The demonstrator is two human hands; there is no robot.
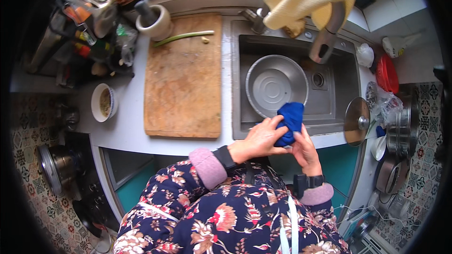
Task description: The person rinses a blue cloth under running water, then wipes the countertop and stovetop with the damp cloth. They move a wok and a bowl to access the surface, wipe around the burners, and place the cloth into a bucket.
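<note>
Both my hands are at the front edge of the sink, closed on a bunched blue cloth [291,117]. My left hand [259,137] grips it from the left, fingers pressed over its edge. From below and the right, my right hand [305,149] holds the cloth's lower part. Whether anything is wrapped inside cannot be seen. Just beyond the cloth, a round metal basin [273,87] rests in the grey sink [325,124], and the cloth's top overlaps the basin's near rim in the view.
A wooden cutting board [183,84] lies left of the sink with a green onion stalk [183,37] on it. Nearby stand a mortar [157,23] and a white bowl [102,102]. A yellow towel [301,0] hangs over the faucet [325,42]. A glass lid [357,121] sits to the right.
</note>
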